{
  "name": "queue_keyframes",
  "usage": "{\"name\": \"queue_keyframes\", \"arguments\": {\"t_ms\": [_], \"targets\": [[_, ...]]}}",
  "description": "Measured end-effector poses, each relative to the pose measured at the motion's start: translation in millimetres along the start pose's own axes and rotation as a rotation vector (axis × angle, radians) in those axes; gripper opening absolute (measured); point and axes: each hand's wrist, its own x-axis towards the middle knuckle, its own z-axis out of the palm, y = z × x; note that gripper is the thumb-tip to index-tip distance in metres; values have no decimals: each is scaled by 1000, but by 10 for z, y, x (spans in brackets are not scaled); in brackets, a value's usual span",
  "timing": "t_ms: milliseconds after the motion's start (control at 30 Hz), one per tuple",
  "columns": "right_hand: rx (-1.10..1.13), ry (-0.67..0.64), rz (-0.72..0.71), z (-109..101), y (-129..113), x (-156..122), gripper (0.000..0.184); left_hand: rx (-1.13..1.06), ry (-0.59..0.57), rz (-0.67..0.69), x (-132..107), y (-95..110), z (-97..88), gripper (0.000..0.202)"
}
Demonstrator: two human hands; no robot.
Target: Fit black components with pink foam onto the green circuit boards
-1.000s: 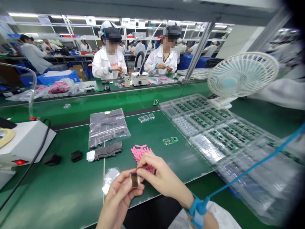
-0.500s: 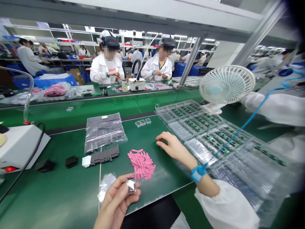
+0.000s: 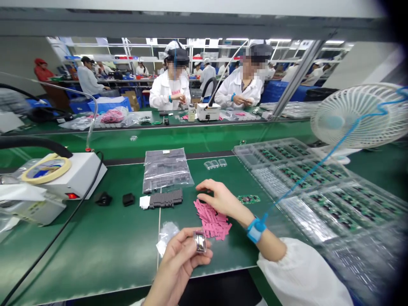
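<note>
My left hand (image 3: 180, 258) pinches a small clear case (image 3: 200, 242) in its fingers above the near part of the green worktop (image 3: 108, 250), while my right hand (image 3: 220, 199), fingers parted and free, hovers by the pink strips (image 3: 216, 224).

Case (image 3: 200, 243) between thumb and fingers of left hand (image 3: 185, 257). Heap of strips (image 3: 214, 224) on table (image 3: 89, 248), between left fingers and right hand (image 3: 221, 199). Left of right fingers: row of bars (image 3: 165, 199); bag (image 3: 167, 170) just behind it. Beyond right fingertips: covers (image 3: 216, 163). Right of right fingers: circuit board (image 3: 250, 199), then trays (image 3: 314, 223) farther right; fan (image 3: 334, 123) behind trays.
</note>
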Motion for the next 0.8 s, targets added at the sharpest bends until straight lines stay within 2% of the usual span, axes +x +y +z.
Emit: {"name": "queue_keyframes", "arguments": {"t_ms": [133, 200, 367, 533, 633, 800], "targets": [[26, -90, -53, 254, -162, 139, 46, -10, 0, 14, -16, 11, 10, 31], [20, -116, -68, 336, -197, 188, 54, -11, -3, 14, -22, 15, 16, 31], [1, -145, -90, 397, -241, 203, 48, -16, -18, 25, -22, 19, 23, 30], [17, -172, -83, 314, -287, 112, 55, -26, -36, 24, -20, 15, 6, 29], [41, -184, -66, 260, -290, 80, 53, -27, -52, 27, -19, 4, -10, 28], [95, -194, -27, 292, -245, 131, 51, -25, -63, 27, -14, -5, -24, 27]]}}
